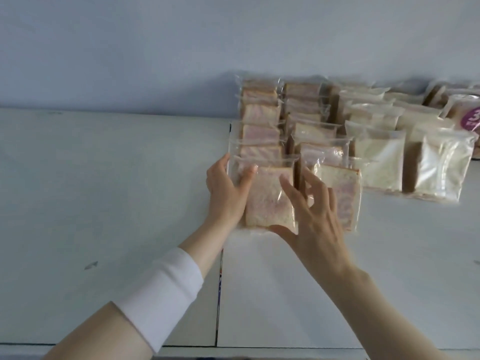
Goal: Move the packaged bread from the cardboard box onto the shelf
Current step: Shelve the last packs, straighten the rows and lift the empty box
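Note:
A clear-wrapped slice of pinkish bread [270, 196] stands at the front of the leftmost row on the white shelf [104, 190]. My left hand [226, 188] grips its left edge, thumb on the front. My right hand [309, 211] holds its lower right corner, thumb beneath and fingers spread over the front. Right beside it stands another pinkish packet [342, 193]. Behind them run rows of several similar packets [262, 110]. The cardboard box is out of view.
Rows of paler bread packets [381, 157] fill the shelf to the right, up to one with a purple label [471, 118]. A pale wall [181, 48] backs the shelf. A dark seam [219, 294] divides the shelf panels near the front edge.

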